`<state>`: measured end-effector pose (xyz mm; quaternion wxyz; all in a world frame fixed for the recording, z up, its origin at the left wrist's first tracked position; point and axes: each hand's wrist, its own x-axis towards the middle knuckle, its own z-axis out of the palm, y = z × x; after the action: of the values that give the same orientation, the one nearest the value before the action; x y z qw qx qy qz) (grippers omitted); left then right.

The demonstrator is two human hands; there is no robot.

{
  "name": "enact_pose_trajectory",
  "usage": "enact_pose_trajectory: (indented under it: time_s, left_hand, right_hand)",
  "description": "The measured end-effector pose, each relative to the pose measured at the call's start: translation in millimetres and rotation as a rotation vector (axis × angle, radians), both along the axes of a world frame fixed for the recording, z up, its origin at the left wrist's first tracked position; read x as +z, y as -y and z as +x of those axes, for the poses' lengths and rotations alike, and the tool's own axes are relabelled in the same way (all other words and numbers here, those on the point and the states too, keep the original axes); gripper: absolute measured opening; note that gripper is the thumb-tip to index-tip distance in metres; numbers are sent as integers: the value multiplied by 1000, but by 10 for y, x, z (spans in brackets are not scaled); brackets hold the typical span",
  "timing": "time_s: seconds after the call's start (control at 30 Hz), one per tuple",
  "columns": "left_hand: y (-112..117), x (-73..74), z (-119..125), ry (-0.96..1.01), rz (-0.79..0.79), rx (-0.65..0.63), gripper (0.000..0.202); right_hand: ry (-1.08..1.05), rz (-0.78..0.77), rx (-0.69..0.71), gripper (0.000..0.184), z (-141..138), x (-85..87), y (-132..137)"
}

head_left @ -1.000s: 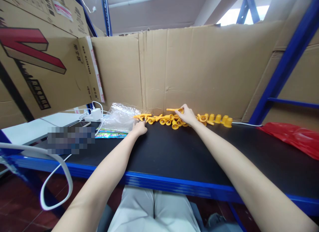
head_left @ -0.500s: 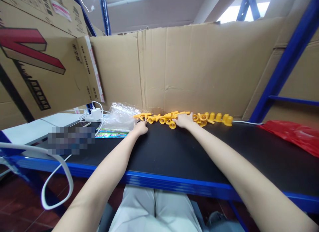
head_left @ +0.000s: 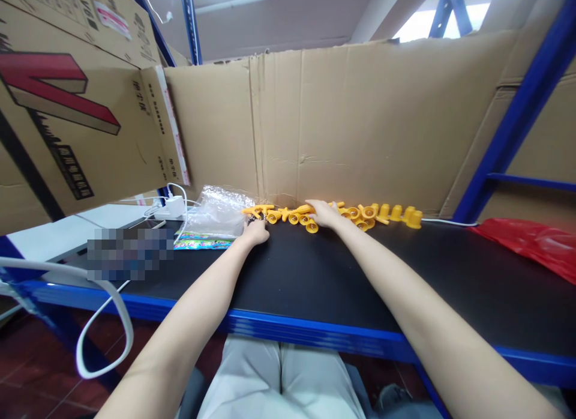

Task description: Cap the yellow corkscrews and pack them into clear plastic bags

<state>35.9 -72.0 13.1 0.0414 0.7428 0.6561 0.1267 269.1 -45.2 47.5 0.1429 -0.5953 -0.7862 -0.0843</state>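
Observation:
Along the back of the black tabletop runs a row of yellow plastic pieces: bell-shaped cups (head_left: 312, 227) and slim forked sticks (head_left: 285, 214). My left hand (head_left: 256, 232) rests at the row's left end, fingers curled around small dark pieces too tiny to name. Yellow forked pieces (head_left: 258, 210) lie just beyond its fingertips. Over the middle of the row, my right hand (head_left: 324, 214) has its fingers stretched leftward, touching a long yellow piece (head_left: 304, 209). To its right, more cups (head_left: 368, 212) lie jumbled, and several cups (head_left: 396, 212) stand upside down.
A clear plastic bag (head_left: 220, 209) lies on a colourful packet (head_left: 202, 244) at left. Beside it are a white charger (head_left: 173, 207) and cables. A red bag (head_left: 531, 245) lies at right. A cardboard panel (head_left: 360, 125) walls off the back; a blue rail (head_left: 315, 334) edges the front.
My right hand has shifted slightly left along the yellow pieces, its fingers now reaching further out. My left hand stays almost where it was.

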Motion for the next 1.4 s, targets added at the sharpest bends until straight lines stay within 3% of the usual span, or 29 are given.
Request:
enact_pose_trajectory:
  time_s: [0.17,0.4,0.5,0.67,0.93,1.1,1.3,1.4]
  left_hand:
    - [19,-6,9,9,-6,-4,48]
    - [-21,31,94,31,182,5,61]
    - [-73,91,169,59,133,-15,63]
    - [-154,177,338,55,-4,-44,51]
    - [-231,113,559,38,-62,-70,52]
    - [-254,136,430,29,-21,-98,52]
    - [-393,245,77,-103,171,-12,42]
    - [-427,276,-38,-195,134,-45,43]
  right_hand:
    - [72,69,13,28,-58,42,3]
    - [20,149,20,30,-109,38,88]
    - [-3,175,34,30,-180,52,115]
    - [-61,196,47,30,-385,77,129]
    - [17,139,15,32,-637,0,85]
    - [59,80,-84,32,-539,36,74]
    - [61,138,-45,41,-328,83,122]
    - [43,186,-35,40,-144,217,193]
